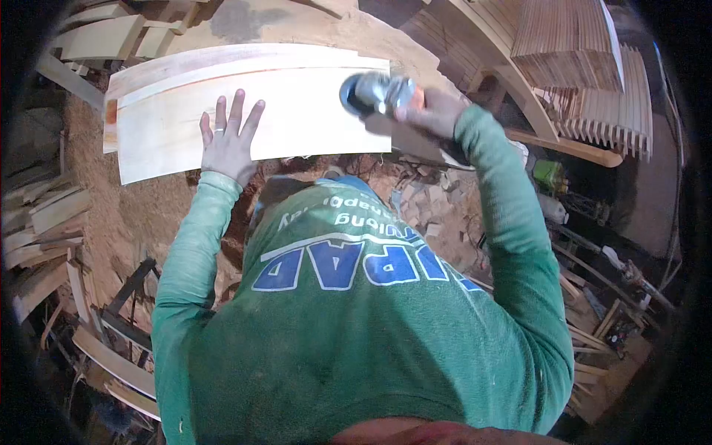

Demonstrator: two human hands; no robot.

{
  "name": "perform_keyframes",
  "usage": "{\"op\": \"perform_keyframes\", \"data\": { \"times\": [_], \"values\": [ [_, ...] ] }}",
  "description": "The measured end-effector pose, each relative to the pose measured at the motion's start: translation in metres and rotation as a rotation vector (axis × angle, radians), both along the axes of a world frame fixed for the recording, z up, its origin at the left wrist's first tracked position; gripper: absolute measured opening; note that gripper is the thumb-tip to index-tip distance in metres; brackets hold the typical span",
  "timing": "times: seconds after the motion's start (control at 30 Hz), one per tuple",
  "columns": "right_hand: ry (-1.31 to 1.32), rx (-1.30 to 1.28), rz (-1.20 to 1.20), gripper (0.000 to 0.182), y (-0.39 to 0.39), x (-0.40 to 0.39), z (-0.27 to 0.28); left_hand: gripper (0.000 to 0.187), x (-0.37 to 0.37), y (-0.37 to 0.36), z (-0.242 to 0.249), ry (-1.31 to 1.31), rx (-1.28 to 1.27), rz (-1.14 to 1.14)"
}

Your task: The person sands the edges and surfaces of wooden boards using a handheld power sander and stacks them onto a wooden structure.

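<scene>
A pale wooden board (297, 111) lies across the work surface, with another board (200, 63) showing along its far edge. Spread flat on the near left part of the board is my left hand (229, 144), fingers apart, a ring on one of them. My right hand (437, 113) is wrapped round a power tool (382, 94) with a round, dark head. The tool is at the board's right end and is blurred; whether it touches the wood I cannot tell.
Stacks of cut wood (567, 44) stand at the upper right beside a long curved piece (493, 55). Wood offcuts (55, 211) lie at the left. Small wood chips (434, 202) cover the floor below the board. A green machine (549, 176) is at the right.
</scene>
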State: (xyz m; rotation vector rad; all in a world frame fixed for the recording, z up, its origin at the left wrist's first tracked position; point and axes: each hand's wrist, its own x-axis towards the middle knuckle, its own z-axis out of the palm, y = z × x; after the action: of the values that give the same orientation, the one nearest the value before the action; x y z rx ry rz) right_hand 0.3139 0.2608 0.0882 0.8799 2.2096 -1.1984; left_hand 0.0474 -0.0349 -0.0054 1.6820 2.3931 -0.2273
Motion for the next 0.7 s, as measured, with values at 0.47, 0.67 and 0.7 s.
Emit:
{"op": "perform_keyframes", "data": {
  "times": [0.47,0.67,0.7],
  "values": [
    [-0.159,0.158,-0.010,0.093,0.005,-0.053,0.020,0.115,-0.002,0.000,-0.001,-0.010,0.028,-0.010],
    [-0.200,0.130,-0.100,0.091,0.029,-0.025,-0.003,0.119,0.000,0.006,0.012,-0.050,-0.049,0.018],
    [-0.118,0.069,-0.049,0.081,0.004,-0.018,0.025,0.120,0.000,0.004,0.011,-0.061,-0.023,0.017]
  ]
}}
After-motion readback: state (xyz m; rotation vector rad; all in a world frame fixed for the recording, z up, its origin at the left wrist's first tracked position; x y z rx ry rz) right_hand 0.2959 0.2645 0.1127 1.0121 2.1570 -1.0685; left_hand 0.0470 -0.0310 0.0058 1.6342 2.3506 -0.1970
